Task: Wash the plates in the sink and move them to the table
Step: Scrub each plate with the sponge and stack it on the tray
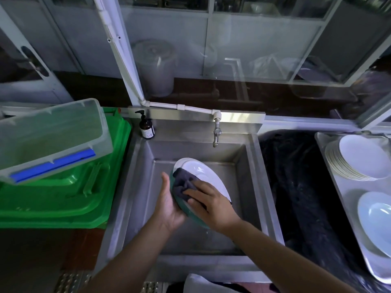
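Two hands: both work over the sink (135,199), one plate between them.
Left hand (169,206): its grip cups the plate's (203,176) green underside and left rim, thumb pointing up along the edge.
Right hand (211,205): its grip presses a dark cloth (183,182) onto the plate's white face, fingers bent over the cloth.
Plate: tilted, held above the sink's floor, white inside, green outside.
Sink: steel basin, tap (216,134) at the middle of its back wall.
Soap bottle (146,126): dark pump bottle at the sink's back left corner.
Left side: green crate (69,187) beside the sink, a clear tub (53,136) lying tilted on it.
Right side: black bag (296,187) next to the sink, then a steel table (338,187).
Table load: stack of white plates (357,159) at the far end, more white dishes (376,220) nearer.
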Demonstrator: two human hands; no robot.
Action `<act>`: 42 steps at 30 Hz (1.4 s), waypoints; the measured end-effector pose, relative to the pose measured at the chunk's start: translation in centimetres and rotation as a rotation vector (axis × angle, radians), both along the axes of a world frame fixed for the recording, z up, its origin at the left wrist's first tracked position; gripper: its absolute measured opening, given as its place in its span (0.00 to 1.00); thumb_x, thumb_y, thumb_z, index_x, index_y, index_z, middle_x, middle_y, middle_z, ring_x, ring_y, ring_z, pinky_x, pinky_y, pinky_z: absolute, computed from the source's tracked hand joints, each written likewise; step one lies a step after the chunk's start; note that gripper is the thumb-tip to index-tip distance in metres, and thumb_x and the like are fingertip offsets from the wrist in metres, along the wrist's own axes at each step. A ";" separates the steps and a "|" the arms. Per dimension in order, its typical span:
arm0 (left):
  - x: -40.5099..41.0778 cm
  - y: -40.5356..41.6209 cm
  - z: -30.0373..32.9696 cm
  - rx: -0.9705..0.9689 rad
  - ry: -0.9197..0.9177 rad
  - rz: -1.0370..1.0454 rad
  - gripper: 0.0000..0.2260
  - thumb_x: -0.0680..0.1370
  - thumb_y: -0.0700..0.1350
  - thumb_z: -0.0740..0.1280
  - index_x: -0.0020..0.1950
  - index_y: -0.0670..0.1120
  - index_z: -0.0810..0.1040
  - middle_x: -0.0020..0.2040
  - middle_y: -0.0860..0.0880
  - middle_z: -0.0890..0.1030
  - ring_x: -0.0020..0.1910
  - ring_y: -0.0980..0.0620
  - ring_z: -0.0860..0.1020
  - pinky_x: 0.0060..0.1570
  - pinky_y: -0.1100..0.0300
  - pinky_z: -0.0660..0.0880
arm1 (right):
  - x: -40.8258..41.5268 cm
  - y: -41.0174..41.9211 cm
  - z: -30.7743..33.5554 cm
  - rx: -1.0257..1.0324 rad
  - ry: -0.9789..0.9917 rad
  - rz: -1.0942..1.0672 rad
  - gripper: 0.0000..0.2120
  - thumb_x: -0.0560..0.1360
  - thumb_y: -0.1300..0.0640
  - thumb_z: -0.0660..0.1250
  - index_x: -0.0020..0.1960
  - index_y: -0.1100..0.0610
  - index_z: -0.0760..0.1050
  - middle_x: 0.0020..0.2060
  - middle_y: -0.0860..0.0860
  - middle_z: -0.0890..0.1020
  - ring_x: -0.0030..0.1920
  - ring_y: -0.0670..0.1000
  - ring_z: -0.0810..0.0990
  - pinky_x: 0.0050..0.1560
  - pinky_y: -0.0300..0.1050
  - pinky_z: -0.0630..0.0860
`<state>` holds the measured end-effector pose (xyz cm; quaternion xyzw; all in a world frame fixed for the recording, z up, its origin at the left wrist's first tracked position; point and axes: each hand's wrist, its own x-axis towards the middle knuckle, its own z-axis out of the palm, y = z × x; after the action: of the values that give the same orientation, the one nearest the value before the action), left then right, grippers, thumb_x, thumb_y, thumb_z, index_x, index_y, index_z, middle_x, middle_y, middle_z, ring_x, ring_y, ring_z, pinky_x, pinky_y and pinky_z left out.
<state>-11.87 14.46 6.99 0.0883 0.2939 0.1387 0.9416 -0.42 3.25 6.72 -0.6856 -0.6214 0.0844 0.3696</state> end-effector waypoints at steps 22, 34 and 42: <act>-2.7 -2.4 2.1 0.132 0.174 -0.182 0.28 0.61 0.39 0.81 0.61 0.37 0.84 0.61 0.34 0.82 0.54 0.36 0.84 0.50 0.43 0.83 | 3.1 1.3 -1.4 -0.280 0.143 -0.564 0.19 0.83 0.48 0.58 0.70 0.52 0.76 0.70 0.54 0.75 0.72 0.60 0.69 0.68 0.55 0.71; -4.4 -3.2 4.4 0.128 0.110 -0.175 0.11 0.66 0.37 0.77 0.48 0.37 0.88 0.52 0.34 0.85 0.45 0.37 0.86 0.40 0.43 0.84 | 7.6 2.6 0.4 -0.286 0.002 -0.335 0.21 0.83 0.45 0.61 0.74 0.49 0.72 0.71 0.54 0.74 0.72 0.59 0.67 0.70 0.51 0.66; -3.7 -2.6 3.5 0.127 0.210 -0.176 0.13 0.70 0.36 0.73 0.53 0.35 0.86 0.53 0.34 0.85 0.46 0.37 0.86 0.41 0.44 0.84 | 1.7 3.1 0.2 -0.138 -0.065 -0.029 0.21 0.84 0.45 0.57 0.75 0.49 0.71 0.75 0.56 0.69 0.79 0.60 0.58 0.79 0.51 0.56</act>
<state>-15.53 11.83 10.53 0.1873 0.3726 0.0637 0.9067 1.32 6.31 6.88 -0.7210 -0.6156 0.0994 0.3023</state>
